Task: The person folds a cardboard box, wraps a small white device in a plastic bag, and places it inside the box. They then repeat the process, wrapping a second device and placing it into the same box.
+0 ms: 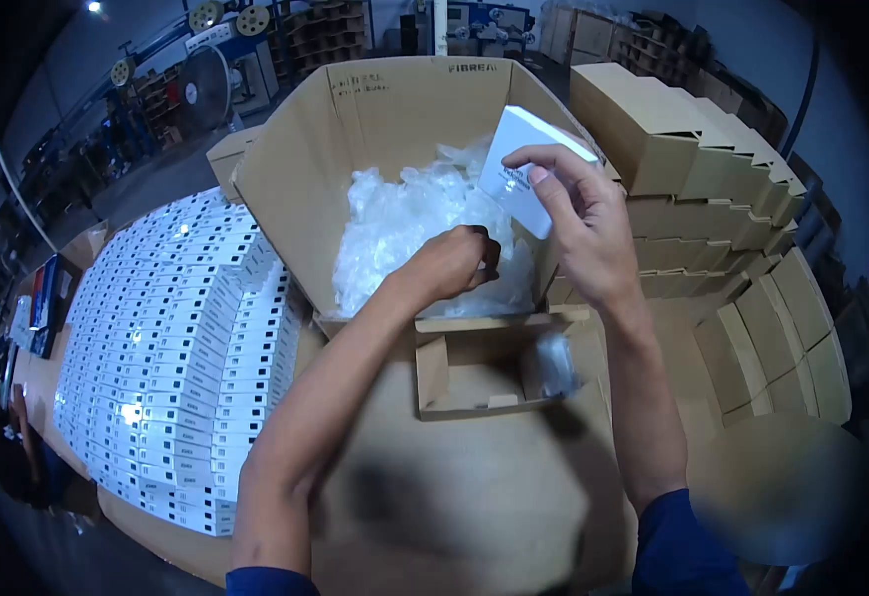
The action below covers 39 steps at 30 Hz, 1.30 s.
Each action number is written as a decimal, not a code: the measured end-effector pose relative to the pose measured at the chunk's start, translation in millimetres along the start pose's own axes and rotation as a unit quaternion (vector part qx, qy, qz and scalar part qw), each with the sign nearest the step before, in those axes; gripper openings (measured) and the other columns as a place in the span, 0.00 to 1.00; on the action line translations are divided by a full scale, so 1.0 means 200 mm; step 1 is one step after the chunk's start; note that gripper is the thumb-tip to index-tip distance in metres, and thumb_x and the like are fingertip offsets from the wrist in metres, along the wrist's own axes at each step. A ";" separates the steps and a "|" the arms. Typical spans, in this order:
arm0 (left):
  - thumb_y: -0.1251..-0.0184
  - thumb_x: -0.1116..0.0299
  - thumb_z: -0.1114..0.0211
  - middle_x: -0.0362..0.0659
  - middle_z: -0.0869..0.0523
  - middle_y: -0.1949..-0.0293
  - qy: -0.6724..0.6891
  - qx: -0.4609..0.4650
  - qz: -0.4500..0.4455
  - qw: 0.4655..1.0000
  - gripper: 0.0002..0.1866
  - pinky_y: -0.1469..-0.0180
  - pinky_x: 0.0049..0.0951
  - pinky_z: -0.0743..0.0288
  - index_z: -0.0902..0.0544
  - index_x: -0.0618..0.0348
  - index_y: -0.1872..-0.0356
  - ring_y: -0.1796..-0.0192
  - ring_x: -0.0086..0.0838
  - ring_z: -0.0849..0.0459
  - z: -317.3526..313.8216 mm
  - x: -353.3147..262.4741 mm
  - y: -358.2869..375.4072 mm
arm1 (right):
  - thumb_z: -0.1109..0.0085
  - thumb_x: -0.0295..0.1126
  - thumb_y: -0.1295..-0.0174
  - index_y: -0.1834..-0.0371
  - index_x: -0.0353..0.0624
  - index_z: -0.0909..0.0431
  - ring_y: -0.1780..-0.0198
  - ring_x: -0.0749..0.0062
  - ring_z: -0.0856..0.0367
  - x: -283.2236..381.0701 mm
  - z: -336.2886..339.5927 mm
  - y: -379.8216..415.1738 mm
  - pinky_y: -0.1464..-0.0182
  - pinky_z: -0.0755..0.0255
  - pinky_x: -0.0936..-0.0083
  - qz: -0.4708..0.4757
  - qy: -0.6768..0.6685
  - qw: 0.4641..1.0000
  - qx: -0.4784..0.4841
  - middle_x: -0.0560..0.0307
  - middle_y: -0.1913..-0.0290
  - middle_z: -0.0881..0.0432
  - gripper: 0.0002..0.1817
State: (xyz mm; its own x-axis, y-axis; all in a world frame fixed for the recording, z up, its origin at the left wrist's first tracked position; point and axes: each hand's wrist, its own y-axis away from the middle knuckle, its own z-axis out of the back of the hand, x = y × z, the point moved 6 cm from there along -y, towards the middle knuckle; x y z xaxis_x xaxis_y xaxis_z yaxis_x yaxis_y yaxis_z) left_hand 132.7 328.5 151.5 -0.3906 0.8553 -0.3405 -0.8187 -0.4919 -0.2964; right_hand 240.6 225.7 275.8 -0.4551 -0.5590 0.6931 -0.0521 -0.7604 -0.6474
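My right hand [588,223] is raised and grips a flat white box [524,164] with small dark print, thumb on its front. My left hand [457,263] reaches over the large carton [375,134], fingers curled in. What they hold, if anything, is hidden. Under and around that hand lies a heap of clear plastic bags [395,223] inside the carton. Below both hands stands a small open cardboard box [484,405], with a clear plastic-wrapped item [555,366] at its right end.
Tightly packed rows of white boxes [171,368] cover the left of the table [434,517]. Open brown cartons [683,149] are stacked at the right, with another open carton [792,328] below them. A large fan [204,89] and machines stand behind.
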 end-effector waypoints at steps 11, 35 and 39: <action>0.25 0.69 0.33 0.39 0.17 0.71 0.198 -0.294 0.144 0.924 0.08 0.59 0.25 0.24 0.20 0.65 0.58 0.65 0.20 0.19 0.51 0.17 0.27 | 0.29 0.33 0.39 0.47 0.46 0.13 0.31 0.46 0.24 -0.13 -0.17 -0.06 0.34 0.26 0.61 0.049 0.119 0.992 0.000 0.39 0.31 0.27 0.16; 0.16 0.66 0.42 0.43 0.16 0.48 0.566 -0.457 0.109 0.677 0.19 0.41 0.26 0.24 0.30 0.65 0.34 0.47 0.22 0.18 -0.10 -0.84 1.17 | 0.21 0.25 0.45 0.61 0.39 0.14 0.31 0.53 0.26 0.36 -0.19 1.12 0.34 0.30 0.65 -0.057 -0.124 0.985 -0.109 0.40 0.30 0.28 0.11; 0.15 0.66 0.45 0.44 0.16 0.46 0.592 -0.518 0.141 0.600 0.14 0.42 0.27 0.22 0.24 0.66 0.40 0.46 0.23 0.17 -0.19 -0.96 1.25 | 0.21 0.30 0.42 0.54 0.39 0.13 0.30 0.56 0.27 0.35 -0.17 1.30 0.33 0.29 0.65 -0.073 -0.120 0.989 -0.047 0.42 0.29 0.30 0.15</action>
State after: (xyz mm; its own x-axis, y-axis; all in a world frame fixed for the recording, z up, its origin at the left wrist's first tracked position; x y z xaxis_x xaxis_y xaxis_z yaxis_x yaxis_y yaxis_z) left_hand 18.9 34.7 108.1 0.6244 0.3002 -0.7211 0.1517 -0.9522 -0.2651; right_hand 164.7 0.9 144.4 -0.2123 -0.5161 0.8298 -0.1888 -0.8115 -0.5530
